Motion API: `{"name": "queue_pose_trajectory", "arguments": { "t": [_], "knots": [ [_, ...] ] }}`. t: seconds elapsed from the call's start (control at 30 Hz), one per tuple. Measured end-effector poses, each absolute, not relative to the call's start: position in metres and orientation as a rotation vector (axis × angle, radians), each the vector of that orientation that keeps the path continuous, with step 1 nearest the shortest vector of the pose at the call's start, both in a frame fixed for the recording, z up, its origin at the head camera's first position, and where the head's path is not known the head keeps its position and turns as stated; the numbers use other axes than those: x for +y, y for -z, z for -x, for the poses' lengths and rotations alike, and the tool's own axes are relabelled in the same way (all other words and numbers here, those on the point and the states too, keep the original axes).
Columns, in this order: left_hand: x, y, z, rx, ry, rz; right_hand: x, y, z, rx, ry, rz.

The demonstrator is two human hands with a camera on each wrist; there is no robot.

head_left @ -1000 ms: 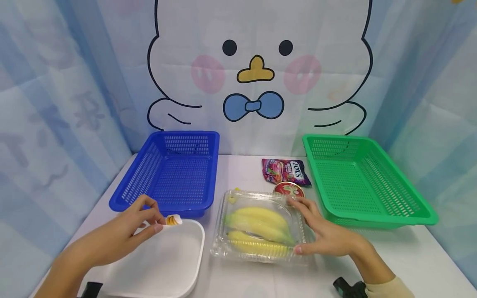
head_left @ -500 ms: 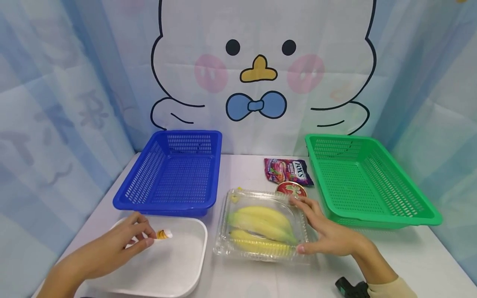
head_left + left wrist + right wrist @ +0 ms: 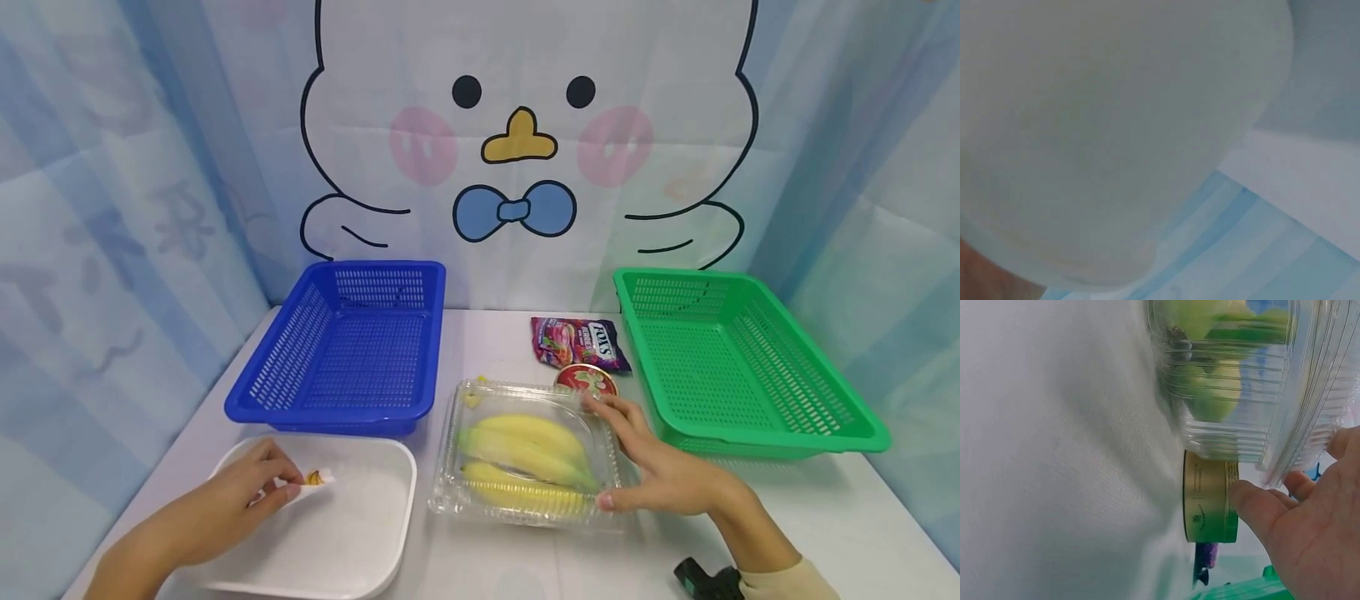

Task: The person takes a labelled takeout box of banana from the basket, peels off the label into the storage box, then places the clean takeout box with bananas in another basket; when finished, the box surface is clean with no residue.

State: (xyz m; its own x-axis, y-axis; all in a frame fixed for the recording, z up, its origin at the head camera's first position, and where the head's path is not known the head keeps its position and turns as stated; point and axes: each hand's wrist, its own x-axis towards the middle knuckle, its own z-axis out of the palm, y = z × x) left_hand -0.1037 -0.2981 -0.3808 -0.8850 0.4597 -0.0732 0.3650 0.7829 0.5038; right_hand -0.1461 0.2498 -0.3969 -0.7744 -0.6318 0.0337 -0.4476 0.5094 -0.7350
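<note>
My left hand (image 3: 238,493) pinches a small white paper label with a banana picture (image 3: 313,478) between thumb and fingertips, over the white tray (image 3: 352,533). In the left wrist view a pale, blurred surface covers most of the picture and the label is not seen. A clear plastic clamshell box (image 3: 457,483) holds yellow-green bananas (image 3: 525,450) at the middle of the table. Along its right side rests my right hand (image 3: 660,475), fingers spread, thumb near the front corner and fingertips at the back corner. The right wrist view has this hand (image 3: 1316,519) by the lid's rim.
Behind the box lie a round tin with a red lid (image 3: 587,379) and a purple Fox's Berries candy bag (image 3: 580,343). A blue basket (image 3: 360,358) stands back left, a green basket (image 3: 720,358) at right. A printed curtain (image 3: 517,275) closes off the back.
My left hand has moved down and slightly left with the label, from the tray's back right corner to further inside its outline. The right hand keeps its place at the box.
</note>
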Motion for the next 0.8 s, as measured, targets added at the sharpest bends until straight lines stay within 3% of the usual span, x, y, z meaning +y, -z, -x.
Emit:
{"name": "queue_pose_trajectory", "arguments": {
  "t": [0.3, 0.8],
  "knots": [
    [-0.306, 0.397, 0.106, 2.837, -0.738, -0.763, 0.25, 0.397, 0.146, 2.506, 1.124, 0.924],
    [-0.306, 0.405, 0.108, 2.874, -0.635, -0.72, 0.25, 0.397, 0.146, 2.496, 1.141, 0.938]
  ]
}}
